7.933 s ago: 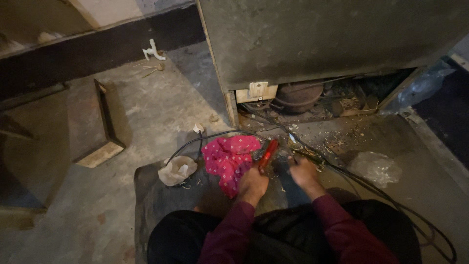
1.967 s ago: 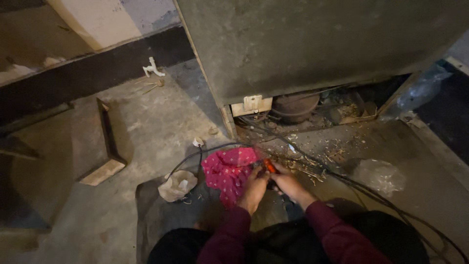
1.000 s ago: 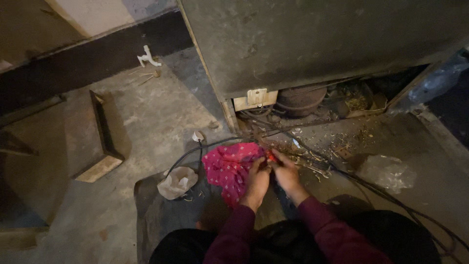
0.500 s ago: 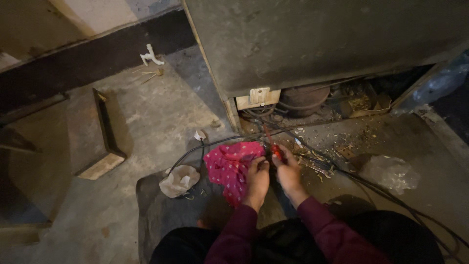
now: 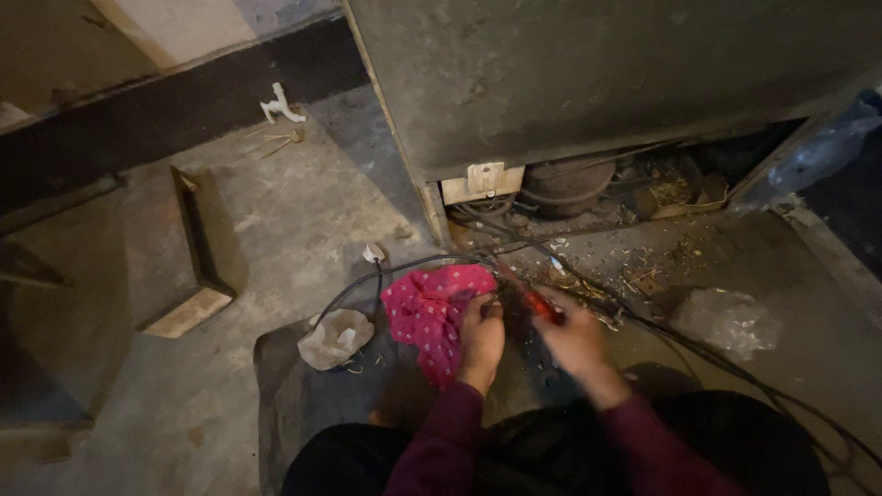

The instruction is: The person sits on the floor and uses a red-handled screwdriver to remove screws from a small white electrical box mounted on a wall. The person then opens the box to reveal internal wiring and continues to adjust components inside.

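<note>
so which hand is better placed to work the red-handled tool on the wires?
Probably right: the right hand already grips the red-handled tool at the wires. The left hand rests against the pink cloth.

Left hand (image 5: 480, 332): centre frame, fingers curled on the pink dotted cloth (image 5: 428, 312).
Right hand (image 5: 574, 336): just right, gripping a red-handled tool (image 5: 540, 304).
Crumpled white bag (image 5: 336, 337): left of the cloth.

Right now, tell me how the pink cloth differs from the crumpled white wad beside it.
The pink cloth is bright pink with small pale dots; the white wad is plain off-white. The pink cloth is the larger, spread in loose folds, while the white wad is bunched into a small lump. The left hand rests against the pink cloth; the white wad lies untouched. Both lie on the grey floor.
</note>
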